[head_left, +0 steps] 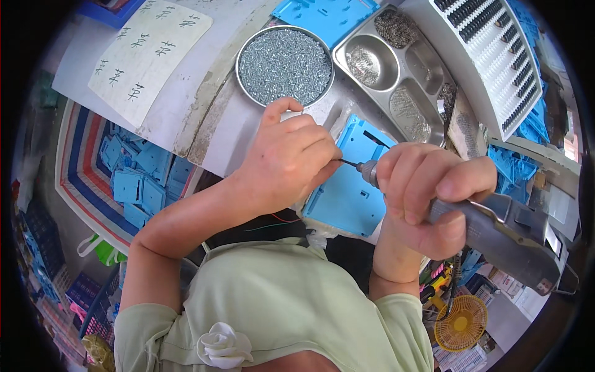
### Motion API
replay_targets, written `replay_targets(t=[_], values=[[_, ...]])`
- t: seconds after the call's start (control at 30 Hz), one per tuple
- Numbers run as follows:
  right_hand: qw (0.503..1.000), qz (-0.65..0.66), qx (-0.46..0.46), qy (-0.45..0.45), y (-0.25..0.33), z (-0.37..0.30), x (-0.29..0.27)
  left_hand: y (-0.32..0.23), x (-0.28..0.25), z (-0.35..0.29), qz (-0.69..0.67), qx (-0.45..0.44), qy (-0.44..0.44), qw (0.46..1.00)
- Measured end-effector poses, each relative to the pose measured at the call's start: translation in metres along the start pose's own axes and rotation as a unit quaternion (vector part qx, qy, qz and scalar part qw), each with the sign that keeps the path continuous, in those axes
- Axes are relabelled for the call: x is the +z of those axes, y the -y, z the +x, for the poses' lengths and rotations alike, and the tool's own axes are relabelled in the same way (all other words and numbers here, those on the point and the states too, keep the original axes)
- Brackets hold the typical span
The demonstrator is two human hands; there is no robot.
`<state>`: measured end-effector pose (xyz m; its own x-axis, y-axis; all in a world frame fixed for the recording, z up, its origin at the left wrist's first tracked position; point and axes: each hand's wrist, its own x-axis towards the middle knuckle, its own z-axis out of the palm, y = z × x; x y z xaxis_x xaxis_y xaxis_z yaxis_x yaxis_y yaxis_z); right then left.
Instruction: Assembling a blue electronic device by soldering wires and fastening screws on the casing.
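Observation:
My right hand [427, 189] is wrapped round a dark grey electric screwdriver [511, 239], its thin bit pointing left. At the bit's tip, the thumb and forefinger of my left hand [285, 158] are pinched together. Whatever lies between those fingertips is hidden or too small to name. Beneath both hands, a light blue plastic panel [347, 201] with slots and small holes lies on the work surface, partly covered by my left fingers. Just beyond my left hand stands a round metal bowl [238, 68] heaped with small silvery screws.
A steel compartment tray [396, 72] with small metal parts sits beyond the panel. Right of it stands a white rack [489, 68] of black pieces. Another blue panel [325, 18] lies at the back. Left, a striped bag [83, 167] holds blue parts; a handwritten sheet [149, 59] lies above.

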<state>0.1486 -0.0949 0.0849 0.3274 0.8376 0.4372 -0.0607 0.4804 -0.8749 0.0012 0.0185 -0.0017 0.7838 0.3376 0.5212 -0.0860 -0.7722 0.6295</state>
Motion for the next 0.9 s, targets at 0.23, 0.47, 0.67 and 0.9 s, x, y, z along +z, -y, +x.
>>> replay_targets(t=[0.23,0.47,0.67,0.9], values=[[1.000,0.001,0.004,0.013,0.003,-0.016,0.008,0.028,-0.020,0.010,0.033,-0.007,-0.014,0.999],[0.997,-0.008,0.068,-0.020,-0.013,-0.041,0.026,0.080,-0.026,0.011,0.252,-0.067,0.010,0.965],[0.997,-0.053,0.055,0.014,-0.026,-0.044,0.032,0.090,-0.023,0.013,0.266,-0.040,-0.039,0.962],[1.000,-0.010,0.018,0.022,0.007,-0.027,0.018,0.049,-0.022,-0.001,0.084,-0.020,0.019,0.996]])
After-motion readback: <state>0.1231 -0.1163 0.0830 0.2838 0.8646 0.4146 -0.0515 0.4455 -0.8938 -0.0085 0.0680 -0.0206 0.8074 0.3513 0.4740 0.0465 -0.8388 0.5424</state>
